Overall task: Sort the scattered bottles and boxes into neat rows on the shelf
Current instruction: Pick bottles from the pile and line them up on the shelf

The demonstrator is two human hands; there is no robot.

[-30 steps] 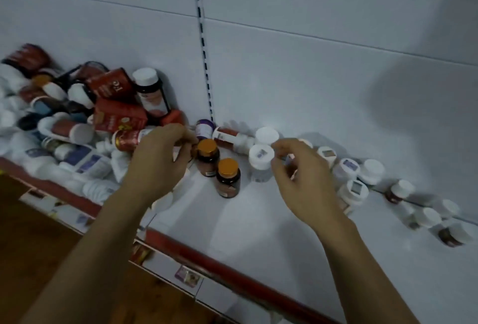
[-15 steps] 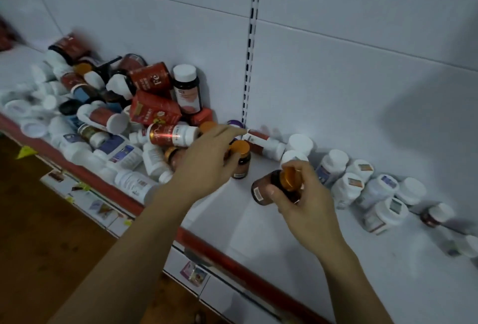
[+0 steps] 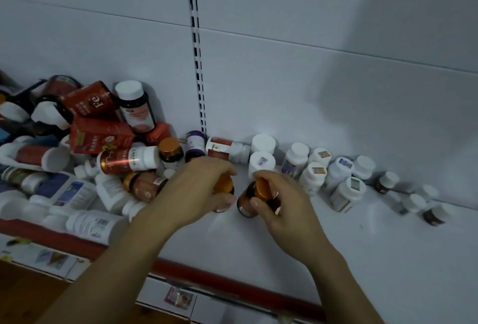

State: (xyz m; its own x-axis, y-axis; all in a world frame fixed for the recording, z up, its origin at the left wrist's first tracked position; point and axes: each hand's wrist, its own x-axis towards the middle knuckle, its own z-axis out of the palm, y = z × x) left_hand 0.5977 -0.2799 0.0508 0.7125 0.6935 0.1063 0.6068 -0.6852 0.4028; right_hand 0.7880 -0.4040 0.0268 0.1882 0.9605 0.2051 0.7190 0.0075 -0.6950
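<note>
Ok, left hand (image 3: 196, 191) grips left amber bottle (image 3: 224, 184), right hand (image 3: 284, 207) grips right amber bottle (image 3: 261, 190); set both upright, touching, just beside the white bottles (image 3: 313, 177).

Four orange-capped brown bottles (image 3: 170, 151) were in view: one in the left hand (image 3: 196, 191), one in the right hand (image 3: 282, 207), and two just left of the hands. Three red boxes (image 3: 101, 137) lay further left. Eight white bottles (image 3: 346, 193) stood right of the hands, with four smaller bottles (image 3: 386, 181) beyond them. The heap at far left was too jumbled to count.
</note>
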